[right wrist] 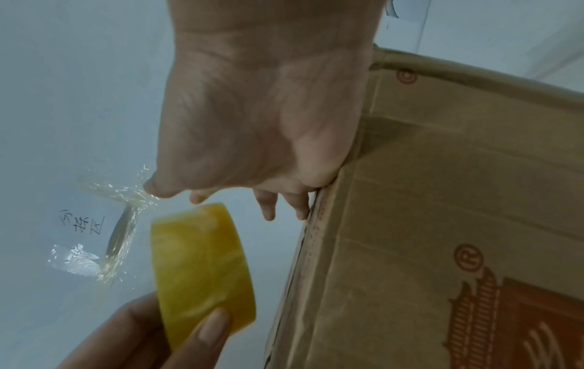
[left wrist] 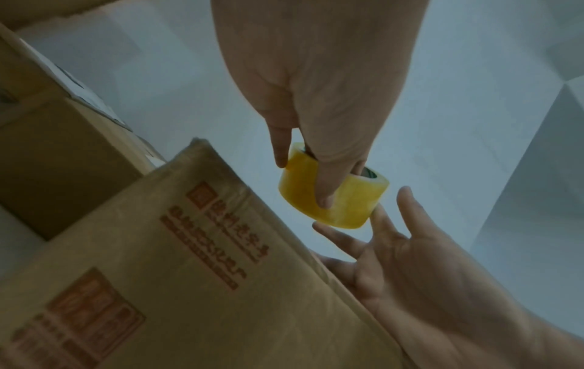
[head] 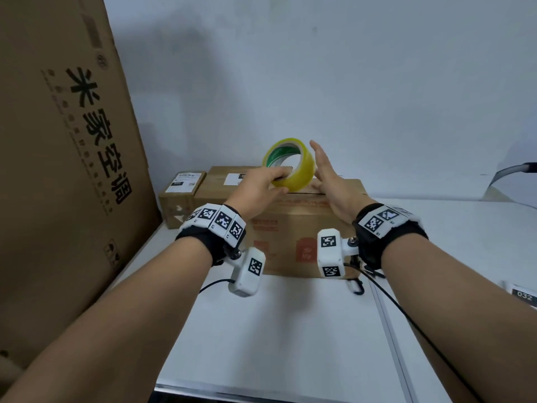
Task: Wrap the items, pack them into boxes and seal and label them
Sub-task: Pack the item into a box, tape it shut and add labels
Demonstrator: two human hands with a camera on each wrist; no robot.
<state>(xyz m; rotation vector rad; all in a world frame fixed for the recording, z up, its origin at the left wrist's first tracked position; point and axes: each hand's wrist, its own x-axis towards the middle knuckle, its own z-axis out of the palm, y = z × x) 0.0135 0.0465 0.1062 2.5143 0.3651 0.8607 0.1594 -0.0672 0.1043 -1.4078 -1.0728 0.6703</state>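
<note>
Yellow tape roll (head: 289,165) gripped in our left hand (head: 257,189) over the box (head: 302,228); right hand (head: 331,181) flat, empty. Sealing: find the tape's end next.

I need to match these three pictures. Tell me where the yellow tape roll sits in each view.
Head: tape roll centre, above the printed box, gripped by the left hand.
Left wrist: roll centre, under the fingers.
Right wrist: roll lower left of centre.
Shared landmark: the printed box, beside the roll everywhere.

dim, flat light; wrist views murky, soft, edge-warped.
</note>
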